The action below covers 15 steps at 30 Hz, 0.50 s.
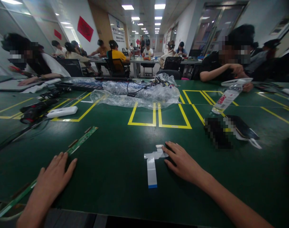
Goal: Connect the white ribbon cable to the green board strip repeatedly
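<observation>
Lying flat on a long, narrow green circuit board [82, 140] is my left hand [54, 174], fingers stretched out and covering the middle of the strip. The board runs slantwise from the lower left corner, past the table's front edge, to beyond my fingertips. My right hand [182, 161] rests on the green table with its fingers spread. Its fingertips touch or nearly touch the right side of a white flat ribbon cable [151, 171]. That cable is folded, with a blue end towards me and a small connector at its far end.
Crumpled clear plastic wrap [144, 95] and black wires [156, 83] lie at the table's far side. To the left are a white handheld device [62, 111] and black gear [36, 110]. A bottle [227, 98] and a black pouch [242, 126] are at right. People sit opposite.
</observation>
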Available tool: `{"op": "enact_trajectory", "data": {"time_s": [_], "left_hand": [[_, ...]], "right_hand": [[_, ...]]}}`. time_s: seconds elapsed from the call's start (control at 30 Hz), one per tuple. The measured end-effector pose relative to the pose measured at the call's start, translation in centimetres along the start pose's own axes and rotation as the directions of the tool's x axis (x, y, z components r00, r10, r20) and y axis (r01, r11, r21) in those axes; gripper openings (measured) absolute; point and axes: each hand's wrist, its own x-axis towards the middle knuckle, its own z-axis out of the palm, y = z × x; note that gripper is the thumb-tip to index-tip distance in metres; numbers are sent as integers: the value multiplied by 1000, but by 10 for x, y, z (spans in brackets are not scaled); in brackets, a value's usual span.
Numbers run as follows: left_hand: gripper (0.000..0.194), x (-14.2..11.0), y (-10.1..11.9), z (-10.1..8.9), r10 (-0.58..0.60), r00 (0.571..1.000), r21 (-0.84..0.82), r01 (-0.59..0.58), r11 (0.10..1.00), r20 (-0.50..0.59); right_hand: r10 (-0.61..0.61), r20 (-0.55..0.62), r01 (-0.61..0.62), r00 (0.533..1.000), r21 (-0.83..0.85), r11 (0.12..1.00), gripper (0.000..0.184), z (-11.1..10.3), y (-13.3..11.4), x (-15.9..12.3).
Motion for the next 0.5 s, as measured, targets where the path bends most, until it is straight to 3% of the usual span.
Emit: {"op": "enact_trajectory", "data": {"time_s": [0.1, 0.23, 0.33, 0.5], "left_hand": [[73, -15, 30, 2, 177, 984, -41, -177, 983, -13], [79, -24, 90, -8, 369, 929, -96, -370, 924, -28], [75, -19, 140, -26, 534, 845, -127, -529, 839, 11], [70, 1, 212, -52, 738, 665, -188, -715, 674, 115]], "right_hand": [[6, 17, -6, 1000, 3, 1000, 58, -1, -1, 0], [18, 27, -18, 999, 7, 1000, 60, -4, -2, -1], [12, 44, -12, 999, 18, 1000, 62, -8, -4, -1], [-4, 22, 3, 1000, 15, 1000, 62, -9, -6, -1]]}}
